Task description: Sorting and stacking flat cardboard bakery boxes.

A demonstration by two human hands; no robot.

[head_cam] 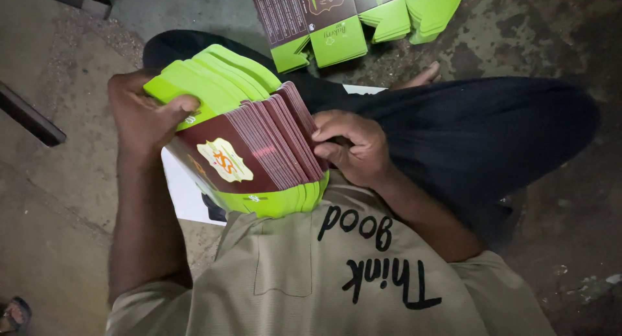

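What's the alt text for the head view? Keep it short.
Seen from above, a seated person holds a fanned stack of flat maroon-and-lime-green cardboard carton blanks in both hands: the left hand has its grip on the green top edge, and the right hand presses the stack's right side. More of the same flat cartons lie on the stained concrete floor ahead.
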